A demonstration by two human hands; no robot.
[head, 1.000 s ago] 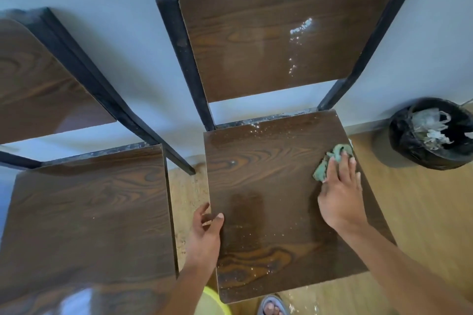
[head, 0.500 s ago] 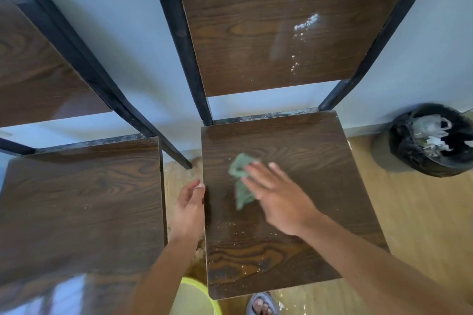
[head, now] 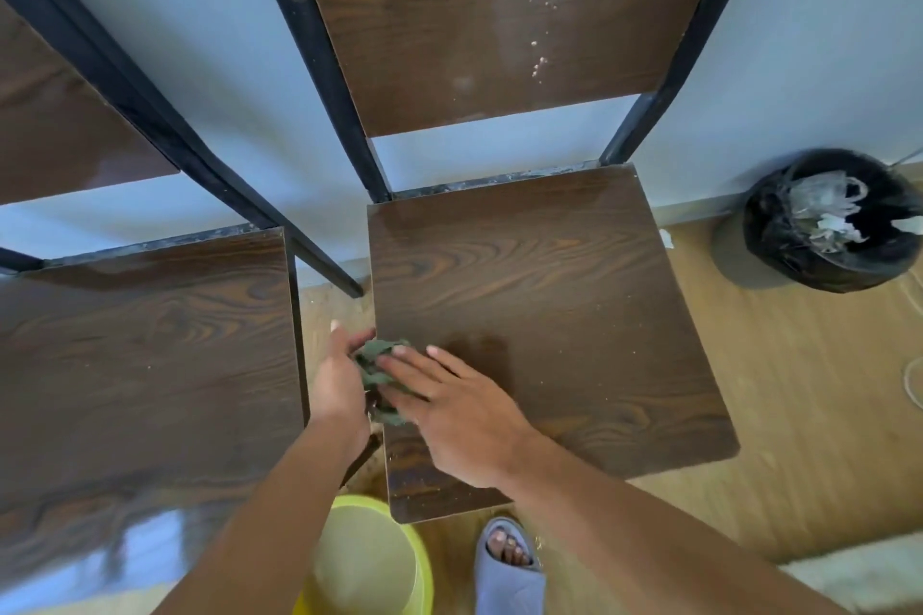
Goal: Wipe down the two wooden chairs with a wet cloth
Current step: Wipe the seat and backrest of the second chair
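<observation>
Two dark wooden chairs with black metal frames stand side by side against a pale wall. The right chair's seat (head: 559, 315) is in the middle of the view; its backrest (head: 449, 15) carries a streak of white specks. The left chair's seat (head: 145, 355) fills the left side. A crumpled green cloth (head: 377, 372) lies at the left edge of the right seat. My right hand (head: 459, 410) presses flat on the cloth. My left hand (head: 339, 380) is cupped at the seat's left edge, touching the cloth from the side.
A yellow bucket (head: 369, 559) stands on the floor under my arms. My foot in a grey slipper (head: 507, 564) is beside it. A bin with a black liner (head: 829, 220) and crumpled plastic stands at the right by the wall. The floor is light wood.
My right hand has swept the cloth from the seat's right side across to its left edge. My left hand has come in against the cloth. The camera has moved closer.
</observation>
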